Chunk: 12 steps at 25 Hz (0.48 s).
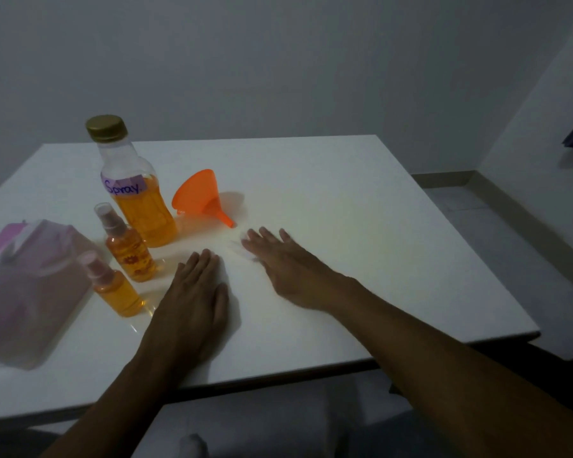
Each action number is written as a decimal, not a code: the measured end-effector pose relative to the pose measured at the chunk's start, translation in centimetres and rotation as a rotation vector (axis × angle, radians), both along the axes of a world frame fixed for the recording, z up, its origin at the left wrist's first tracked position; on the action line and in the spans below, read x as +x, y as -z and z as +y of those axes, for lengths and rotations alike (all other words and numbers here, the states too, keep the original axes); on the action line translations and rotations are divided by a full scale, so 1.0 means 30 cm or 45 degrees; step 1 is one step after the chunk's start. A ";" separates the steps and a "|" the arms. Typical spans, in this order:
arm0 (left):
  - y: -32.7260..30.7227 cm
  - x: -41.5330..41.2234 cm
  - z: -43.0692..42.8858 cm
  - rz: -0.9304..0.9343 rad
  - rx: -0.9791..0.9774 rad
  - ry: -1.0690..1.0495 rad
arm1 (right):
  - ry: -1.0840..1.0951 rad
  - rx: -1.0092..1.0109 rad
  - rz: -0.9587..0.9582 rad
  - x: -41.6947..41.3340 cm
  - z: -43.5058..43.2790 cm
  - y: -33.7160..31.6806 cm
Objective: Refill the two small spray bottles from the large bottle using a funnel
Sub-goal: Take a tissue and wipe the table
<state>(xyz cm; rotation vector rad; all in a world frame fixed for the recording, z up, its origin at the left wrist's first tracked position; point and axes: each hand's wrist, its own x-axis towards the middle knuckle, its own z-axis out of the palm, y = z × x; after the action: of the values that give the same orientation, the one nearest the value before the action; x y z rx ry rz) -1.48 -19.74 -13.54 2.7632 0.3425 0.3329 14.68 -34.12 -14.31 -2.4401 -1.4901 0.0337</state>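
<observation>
Both hands are lying flat and empty on the white bench [344, 200], palms down, fingers stretched out and gripping nothing. Taking the large bottle [136, 193] as the landmark, the left hand [192, 292] is resting in front of it and a little to its right, while the right hand [278, 262] is reaching further to the right, its fingertips [262, 234] stopping just short of the orange funnel [201, 200].

That funnel is lying on its side just right of the large bottle, apart from it. Its long axis is running diagonally: the wide mouth is facing back toward the bottle and the narrow spout is pointing forward and right, toward the right hand. So the right hand looks the nearer one for picking it up, probably by the spout or the cone's lower wall.

The large bottle is standing upright with its gold cap on, roughly half full of orange liquid and carrying a purple label reading "Spray". Two small spray bottles are standing upright in front of it and to its left: the taller spray bottle [128, 249] almost touching its base, the shorter spray bottle [113, 289] nearer the bench's front edge. Both have their pump tops on and lie just left of the left hand, which seems best placed to take one. A pink tissue box [30, 285] is sitting further left of them.
</observation>
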 end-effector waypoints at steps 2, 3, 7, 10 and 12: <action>0.004 -0.001 0.008 -0.010 0.008 0.007 | -0.137 -0.027 0.057 -0.045 -0.093 -0.027; 0.007 -0.001 0.010 -0.022 0.012 0.015 | -0.194 -0.065 0.057 -0.051 -0.156 -0.036; 0.023 -0.003 0.013 -0.042 0.032 0.027 | 0.069 -0.228 -0.080 0.096 -0.464 -0.043; 0.030 0.000 0.010 -0.042 0.050 0.028 | 0.802 -0.247 0.005 0.235 -0.624 -0.086; 0.028 0.002 0.009 -0.041 0.063 0.021 | 1.025 -0.158 0.104 0.233 -0.536 -0.076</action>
<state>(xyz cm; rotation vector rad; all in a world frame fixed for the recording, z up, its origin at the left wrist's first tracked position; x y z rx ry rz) -1.44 -19.46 -14.39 2.8039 0.3071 0.3857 21.66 -50.20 -12.02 -2.9067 -0.4021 0.0605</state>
